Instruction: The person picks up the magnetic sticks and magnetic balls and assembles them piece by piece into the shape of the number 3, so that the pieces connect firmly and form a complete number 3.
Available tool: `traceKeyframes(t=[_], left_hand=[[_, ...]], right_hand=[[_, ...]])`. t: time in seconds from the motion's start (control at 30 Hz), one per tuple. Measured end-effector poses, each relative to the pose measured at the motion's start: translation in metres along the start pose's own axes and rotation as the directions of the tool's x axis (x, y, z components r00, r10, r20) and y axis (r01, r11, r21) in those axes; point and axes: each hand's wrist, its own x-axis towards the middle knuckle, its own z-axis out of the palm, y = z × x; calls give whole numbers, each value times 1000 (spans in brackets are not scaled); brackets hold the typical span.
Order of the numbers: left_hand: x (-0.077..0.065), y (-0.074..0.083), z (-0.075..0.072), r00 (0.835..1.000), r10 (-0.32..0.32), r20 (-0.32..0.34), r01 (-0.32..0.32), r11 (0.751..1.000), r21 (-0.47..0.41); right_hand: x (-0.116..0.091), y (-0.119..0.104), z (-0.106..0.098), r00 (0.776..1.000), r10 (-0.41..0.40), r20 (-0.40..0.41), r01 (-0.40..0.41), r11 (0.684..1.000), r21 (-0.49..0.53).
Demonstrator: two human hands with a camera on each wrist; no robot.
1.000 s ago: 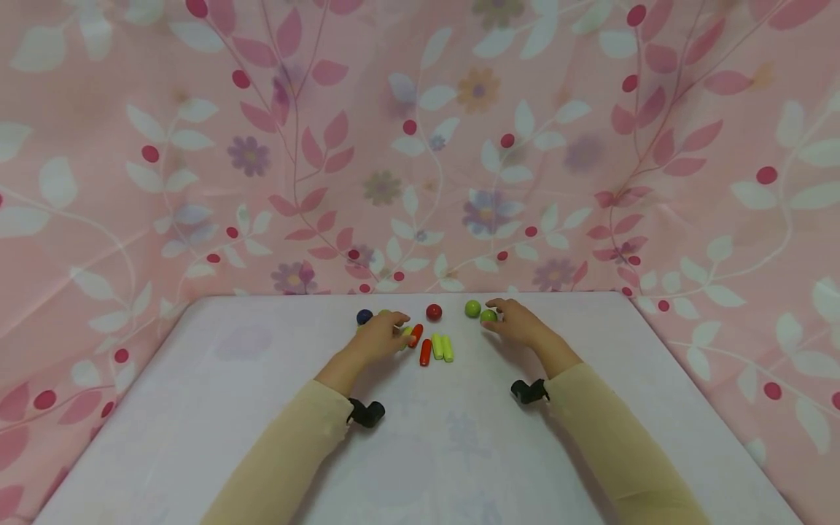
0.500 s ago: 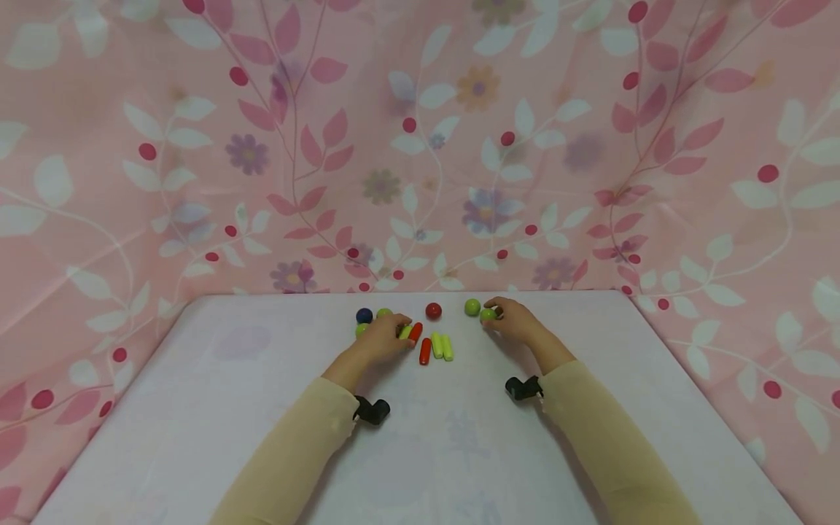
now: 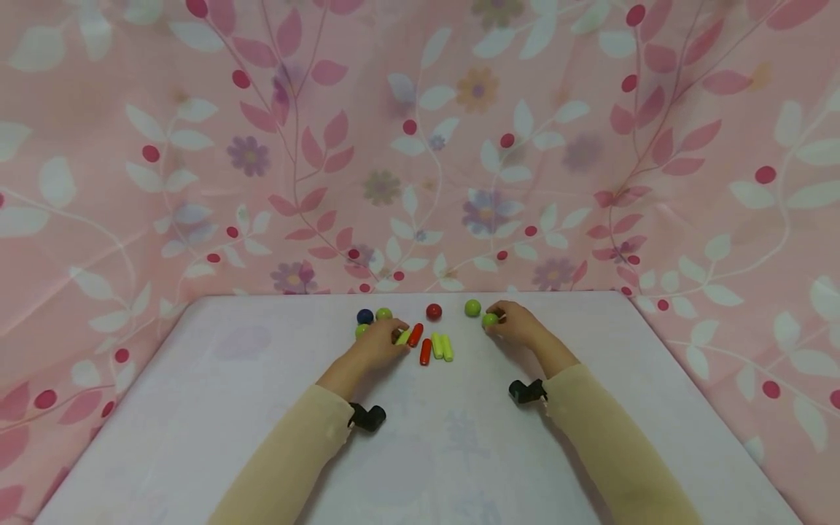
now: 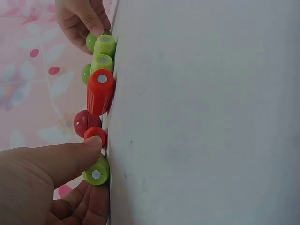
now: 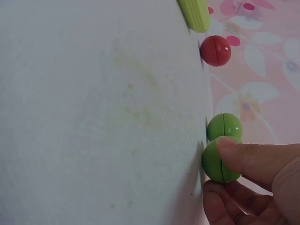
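Right of the red ball (image 3: pixel 434 312) on the desk (image 3: pixel 420 452), the right hand (image 3: pixel 518 324) grips a green ball (image 3: pixel 489 321); a second green ball (image 3: pixel 472 308) sits between that ball and the red ball; left of the red ball and nearer the person, the left hand (image 3: pixel 375 345) grips a yellow-green stick (image 3: pixel 403 337), thumb and fingers on opposite sides; a red stick (image 3: pixel 416 334) is just beside it.

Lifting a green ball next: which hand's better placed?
Right, probably. The right hand pinches a green ball, with another green ball close by. The left hand grips a light-green cylinder, which it would likely have to release first.
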Motion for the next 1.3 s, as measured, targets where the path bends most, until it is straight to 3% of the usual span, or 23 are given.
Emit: traceKeyframes(t=[0.23,0.47,0.73,1.3], left_hand=[[-8,-3,-3,1000,-14,5,14,1000,5],[-20,-10,-5,1000,12,22,-12,1000,-4],[-35,-18,-8,998,55,28,-54,998,-29],[-65,-15,-10,983,99,152,-86,992,-88]], right_hand=[[-10,1,-2,999,11,45,-13,999,50],[-22,-1,1,996,21,82,-27,996,81],[-36,-4,2,993,-46,110,33,993,111],[-66,-25,14,968,-122,219,104,990,92]])
